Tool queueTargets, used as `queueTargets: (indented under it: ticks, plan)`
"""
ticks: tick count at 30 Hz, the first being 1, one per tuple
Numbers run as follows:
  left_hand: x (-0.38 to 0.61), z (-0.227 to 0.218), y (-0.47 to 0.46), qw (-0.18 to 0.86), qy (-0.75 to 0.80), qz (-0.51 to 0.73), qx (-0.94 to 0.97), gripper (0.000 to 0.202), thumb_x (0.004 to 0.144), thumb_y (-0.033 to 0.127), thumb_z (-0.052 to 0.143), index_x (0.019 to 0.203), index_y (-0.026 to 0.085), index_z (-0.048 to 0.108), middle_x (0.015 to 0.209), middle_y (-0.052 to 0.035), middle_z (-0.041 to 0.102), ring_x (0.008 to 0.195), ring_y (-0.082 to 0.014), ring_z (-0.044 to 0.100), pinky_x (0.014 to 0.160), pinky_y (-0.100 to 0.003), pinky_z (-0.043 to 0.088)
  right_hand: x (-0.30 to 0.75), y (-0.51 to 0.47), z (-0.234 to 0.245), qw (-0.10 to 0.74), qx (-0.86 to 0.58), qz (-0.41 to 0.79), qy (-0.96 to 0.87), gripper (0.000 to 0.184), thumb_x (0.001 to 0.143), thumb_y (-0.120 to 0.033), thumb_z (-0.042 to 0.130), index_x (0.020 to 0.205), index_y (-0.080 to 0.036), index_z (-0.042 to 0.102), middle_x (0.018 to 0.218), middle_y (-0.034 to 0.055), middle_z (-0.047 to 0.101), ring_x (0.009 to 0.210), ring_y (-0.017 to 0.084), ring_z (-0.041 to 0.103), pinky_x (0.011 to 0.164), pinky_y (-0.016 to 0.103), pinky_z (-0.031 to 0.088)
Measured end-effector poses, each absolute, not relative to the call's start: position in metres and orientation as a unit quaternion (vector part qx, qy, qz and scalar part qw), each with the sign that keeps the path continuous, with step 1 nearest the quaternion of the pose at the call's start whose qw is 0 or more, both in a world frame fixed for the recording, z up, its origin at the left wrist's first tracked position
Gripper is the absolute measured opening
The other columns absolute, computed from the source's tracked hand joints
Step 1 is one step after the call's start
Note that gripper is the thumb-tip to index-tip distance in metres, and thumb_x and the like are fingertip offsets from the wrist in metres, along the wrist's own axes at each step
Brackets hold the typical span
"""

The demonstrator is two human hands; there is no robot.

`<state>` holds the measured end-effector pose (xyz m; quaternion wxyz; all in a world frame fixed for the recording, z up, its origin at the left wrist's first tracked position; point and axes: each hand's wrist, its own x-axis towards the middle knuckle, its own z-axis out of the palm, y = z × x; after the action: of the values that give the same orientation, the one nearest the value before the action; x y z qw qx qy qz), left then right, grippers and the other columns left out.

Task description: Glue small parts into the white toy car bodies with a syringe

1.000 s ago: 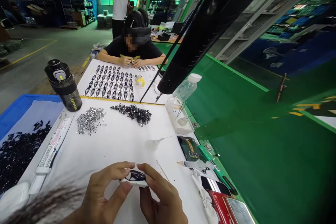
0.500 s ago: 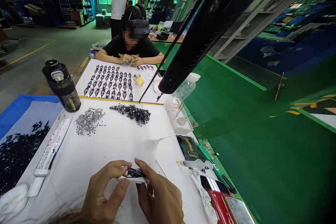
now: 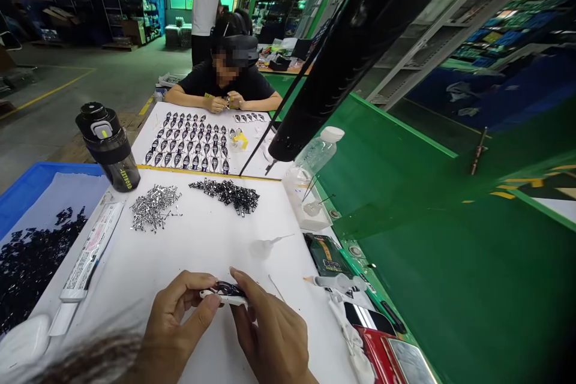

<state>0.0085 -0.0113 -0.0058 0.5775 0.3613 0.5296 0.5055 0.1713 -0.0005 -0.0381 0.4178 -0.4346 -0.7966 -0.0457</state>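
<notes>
Fingers (image 3: 207, 280) of left hand (image 3: 177, 321), right hand (image 3: 270, 330) pinching small black-and-white part (image 3: 224, 294), silver pins (image 3: 155, 208), black clips (image 3: 227, 197) beyond

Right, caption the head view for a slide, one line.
Left hand and right hand pinch a small black-and-white part above a white work surface, near piled metal pieces, a co-worker working opposite.

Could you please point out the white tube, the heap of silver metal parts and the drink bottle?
White tube (image 3: 90, 251), head view, printed body.
Heap of silver metal parts (image 3: 155, 208), head view, middle of the heap.
Drink bottle (image 3: 110, 153), head view, dark body below the lid.
</notes>
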Motion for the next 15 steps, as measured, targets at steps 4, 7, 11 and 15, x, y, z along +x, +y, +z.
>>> queueTargets:
  ticks: [4,7,11,15]
  plan:
    - [0.0098,-0.0044,-0.0103,0.593,0.522,0.507,0.346,0.028,0.075,0.046,0.079,0.085,0.019,0.076,0.087,-0.0068,0.074,0.078,-0.0198,0.069,0.077,-0.029,0.057,0.1706,0.0011,-0.0376,0.409,-0.438,-0.044,-0.799,0.051,0.095,-0.010,0.051,0.145,-0.017,0.042,0.096,0.0100,0.078,0.071,0.017,0.075,0.061,0.024,0.060]
    - [0.0097,-0.0047,-0.0102,0.598,0.517,0.510,0.338,0.026,0.075,0.044,0.080,0.085,0.020,0.076,0.084,-0.0054,0.073,0.076,-0.0189,0.068,0.076,-0.029,0.057,0.1699,0.0020,-0.0378,0.408,-0.435,-0.048,-0.801,0.049,0.096,-0.010,0.049,0.145,-0.016,0.042,0.099,0.0113,0.077,0.071,0.016,0.074,0.061,0.023,0.060]
    - [0.0088,-0.0047,-0.0109,0.589,0.519,0.519,0.339,0.024,0.076,0.042,0.079,0.086,0.021,0.076,0.082,-0.0049,0.073,0.077,-0.0202,0.068,0.078,-0.032,0.058,0.1690,0.0025,-0.0379,0.408,-0.425,-0.051,-0.807,0.050,0.096,-0.009,0.049,0.145,-0.014,0.041,0.104,0.0142,0.076,0.077,0.017,0.075,0.062,0.024,0.060]
    - [0.0091,-0.0029,-0.0107,0.586,0.532,0.519,0.324,0.027,0.073,0.043,0.081,0.085,0.020,0.077,0.079,-0.0052,0.074,0.075,-0.0210,0.069,0.077,-0.033,0.058,0.1687,0.0029,-0.0367,0.406,-0.419,-0.036,-0.812,0.052,0.095,-0.009,0.048,0.147,-0.014,0.040,0.108,0.0156,0.075,0.083,0.019,0.076,0.065,0.024,0.061]
